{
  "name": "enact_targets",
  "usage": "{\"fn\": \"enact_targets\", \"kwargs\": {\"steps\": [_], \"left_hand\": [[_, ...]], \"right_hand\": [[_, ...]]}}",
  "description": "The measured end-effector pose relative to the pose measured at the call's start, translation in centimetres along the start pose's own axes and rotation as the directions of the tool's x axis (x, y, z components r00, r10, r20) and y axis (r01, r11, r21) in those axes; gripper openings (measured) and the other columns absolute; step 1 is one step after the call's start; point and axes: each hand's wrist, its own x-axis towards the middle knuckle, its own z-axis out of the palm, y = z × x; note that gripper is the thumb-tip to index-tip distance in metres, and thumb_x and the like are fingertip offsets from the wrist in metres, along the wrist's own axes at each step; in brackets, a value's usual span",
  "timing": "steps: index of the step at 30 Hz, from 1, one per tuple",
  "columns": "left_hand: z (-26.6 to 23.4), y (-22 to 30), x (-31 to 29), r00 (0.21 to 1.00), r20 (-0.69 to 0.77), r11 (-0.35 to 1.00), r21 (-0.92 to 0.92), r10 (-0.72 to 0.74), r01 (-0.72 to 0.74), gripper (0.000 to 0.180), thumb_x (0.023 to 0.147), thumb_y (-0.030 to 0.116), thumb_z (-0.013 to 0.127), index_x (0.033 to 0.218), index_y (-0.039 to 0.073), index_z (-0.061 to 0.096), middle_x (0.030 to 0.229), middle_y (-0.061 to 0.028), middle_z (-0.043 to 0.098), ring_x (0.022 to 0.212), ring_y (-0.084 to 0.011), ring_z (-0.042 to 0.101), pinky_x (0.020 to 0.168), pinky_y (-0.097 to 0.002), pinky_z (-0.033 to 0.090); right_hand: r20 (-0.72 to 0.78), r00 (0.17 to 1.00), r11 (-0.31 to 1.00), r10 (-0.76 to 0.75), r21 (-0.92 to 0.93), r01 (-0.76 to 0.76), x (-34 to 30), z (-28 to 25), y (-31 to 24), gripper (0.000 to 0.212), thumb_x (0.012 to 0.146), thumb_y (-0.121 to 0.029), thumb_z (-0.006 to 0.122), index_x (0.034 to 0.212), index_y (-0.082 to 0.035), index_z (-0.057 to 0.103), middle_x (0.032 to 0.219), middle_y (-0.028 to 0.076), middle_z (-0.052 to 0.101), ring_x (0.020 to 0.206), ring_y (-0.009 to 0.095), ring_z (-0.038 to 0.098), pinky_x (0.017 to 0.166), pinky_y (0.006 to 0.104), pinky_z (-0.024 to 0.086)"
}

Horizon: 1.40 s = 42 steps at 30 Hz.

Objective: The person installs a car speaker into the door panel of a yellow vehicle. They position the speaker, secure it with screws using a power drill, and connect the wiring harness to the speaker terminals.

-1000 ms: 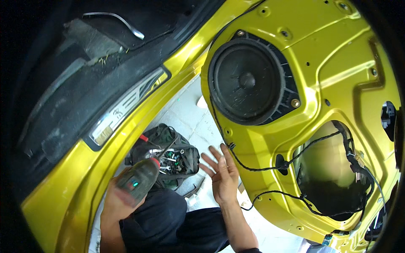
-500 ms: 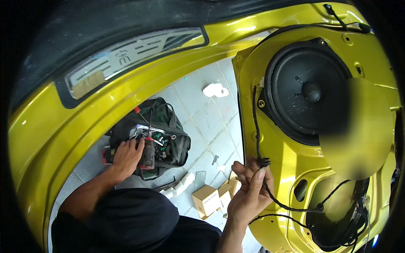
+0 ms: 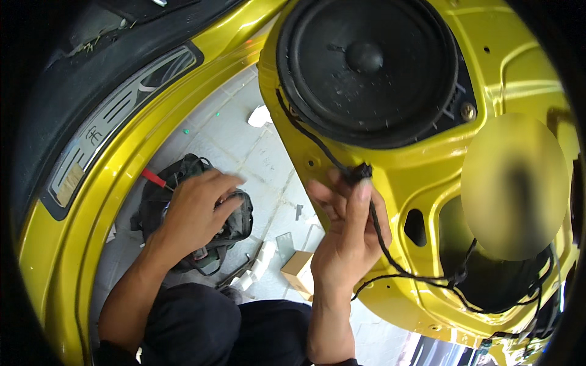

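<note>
My right hand [image 3: 349, 241] pinches a black wire connector [image 3: 359, 174] between thumb and fingers, in front of the yellow car door panel [image 3: 390, 210]. From it a taped black cable [image 3: 381, 239] runs down to an opening in the panel, and another length goes up to the edge of the round black speaker [image 3: 366, 79]. My left hand [image 3: 198, 210] hovers over the dark tool bag [image 3: 241, 226], thumb apart from its slightly bent fingers, with nothing visible in them. Much of the bag's contents is hidden behind this hand. A red-handled tool [image 3: 154, 177] sticks out beside the bag.
On the left runs the yellow door sill [image 3: 116, 201] with a metal scuff plate [image 3: 104, 125]. A cardboard box [image 3: 298, 271] and white wrapping [image 3: 259, 268] lie on the tiled floor [image 3: 244, 146]. A blurred oval covers part of the door at right.
My left hand has lifted from the tools in the bag. The view has shifted, bringing the speaker closer. My right hand keeps the connector pinched.
</note>
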Motion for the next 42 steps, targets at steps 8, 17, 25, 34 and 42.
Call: {"fn": "enact_targets", "kwargs": {"steps": [8,17,25,34,42], "left_hand": [[-0.7,9.1,5.6,0.980,-0.126,0.810,-0.583,-0.156,0.054,0.017,0.100,0.008,0.060,0.098,-0.006,0.069,0.080,-0.0089,0.073,0.070,-0.0116,0.068,0.066,-0.0259,0.054],[-0.7,8.6,6.3,0.891,0.056,0.590,-0.730,-0.450,0.344,0.027,0.101,0.026,0.065,0.093,0.001,0.067,0.077,-0.0052,0.068,0.065,-0.0122,0.061,0.061,-0.0269,0.049],[-1.1,9.5,7.7,0.877,0.064,0.546,-0.760,-0.477,0.353,0.020,0.103,0.022,0.062,0.097,0.004,0.068,0.077,-0.0003,0.062,0.069,-0.0094,0.053,0.063,-0.0246,0.043],[-1.6,9.7,9.2,0.918,0.119,0.563,-0.757,-0.379,0.331,0.020,0.101,0.016,0.061,0.091,0.000,0.065,0.078,-0.0060,0.064,0.062,-0.0115,0.054,0.060,-0.0265,0.046],[-1.2,10.0,8.7,0.953,0.025,0.622,-0.752,-0.302,0.217,0.018,0.099,0.014,0.065,0.094,-0.003,0.066,0.082,-0.0085,0.068,0.062,-0.0122,0.060,0.060,-0.0259,0.044]], "right_hand": [[0.060,0.995,0.976,0.081,0.200,-0.092,0.6,2.2,1.9,0.033,0.105,-0.020,0.061,0.119,0.010,0.063,0.100,0.017,0.073,0.080,0.020,0.073,0.075,0.0309,0.059],[0.032,0.991,0.954,0.131,0.267,-0.135,1.0,3.7,3.3,0.031,0.103,-0.017,0.064,0.117,0.011,0.065,0.101,0.016,0.073,0.074,0.017,0.072,0.068,0.0302,0.062],[-0.065,0.989,0.862,0.134,0.501,-0.083,1.2,5.0,3.5,0.026,0.101,-0.010,0.065,0.116,0.011,0.065,0.095,0.014,0.073,0.073,0.017,0.072,0.066,0.0276,0.060],[-0.117,0.982,0.875,0.147,0.479,-0.074,1.1,5.6,3.5,0.026,0.100,-0.006,0.065,0.118,0.012,0.062,0.097,0.018,0.073,0.078,0.021,0.075,0.068,0.0286,0.062],[-0.059,0.989,0.815,0.133,0.574,-0.075,0.7,4.9,3.7,0.034,0.104,-0.017,0.062,0.127,0.008,0.061,0.106,0.019,0.075,0.082,0.023,0.076,0.070,0.0291,0.060]]}}
